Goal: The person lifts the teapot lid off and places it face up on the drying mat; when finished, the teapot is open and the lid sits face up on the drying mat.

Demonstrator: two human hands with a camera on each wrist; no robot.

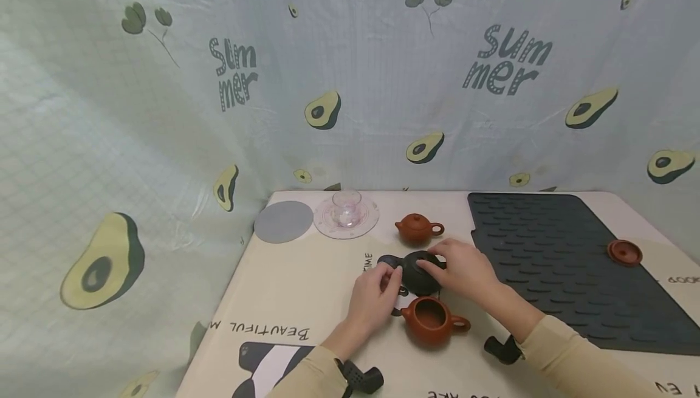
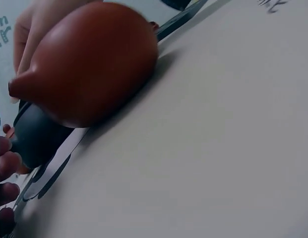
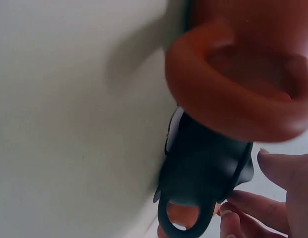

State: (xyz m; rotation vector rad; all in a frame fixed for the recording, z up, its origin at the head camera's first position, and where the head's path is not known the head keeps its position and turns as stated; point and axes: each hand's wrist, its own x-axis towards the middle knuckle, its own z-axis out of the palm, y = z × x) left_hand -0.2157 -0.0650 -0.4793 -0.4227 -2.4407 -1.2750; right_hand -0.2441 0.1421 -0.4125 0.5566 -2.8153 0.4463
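A black teapot (image 1: 417, 275) stands on the cream tablecloth, and both hands are on it. My left hand (image 1: 389, 281) curls against its left side by the spout. From the right, my right hand (image 1: 439, 266) grips its top. Just in front of it sits a lidless brown teapot (image 1: 432, 320), touched by neither hand. The left wrist view has the brown teapot (image 2: 94, 64) close up, the black teapot (image 2: 37, 136) behind it and my fingertips (image 2: 5, 163) at the edge. In the right wrist view, fingers (image 3: 263, 208) meet the black teapot (image 3: 203, 168) below the brown pot's handle (image 3: 233, 94).
A second brown teapot (image 1: 418, 228) with its lid on stands behind the black one. A glass cup (image 1: 346, 207) rests on a pale saucer, with a grey round coaster (image 1: 283, 222) to its left. A ribbed dark mat (image 1: 547, 246) at right bears a brown lid (image 1: 624, 252).
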